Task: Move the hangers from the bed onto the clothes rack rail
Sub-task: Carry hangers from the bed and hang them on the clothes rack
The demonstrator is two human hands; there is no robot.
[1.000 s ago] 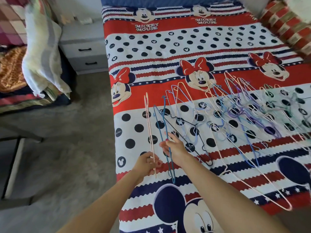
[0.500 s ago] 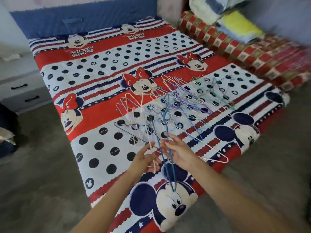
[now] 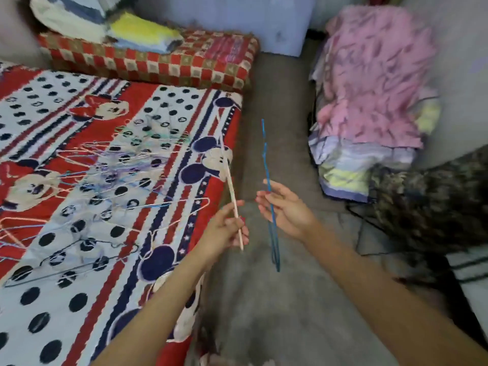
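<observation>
Blue hanger (image 3: 269, 186) was pinched edge-on in the right hand (image 3: 286, 207); pale pink hanger (image 3: 232, 191) gripped in the left hand (image 3: 224, 231). A second earlier both were held over the bed (image 3: 169, 196); now they hung over the floor at its 3 o'clock side, so carry-off appeared begun. Rack rail not in view. Hanger pile (image 3: 111, 175) remained on the bed. No containers visible.
</observation>
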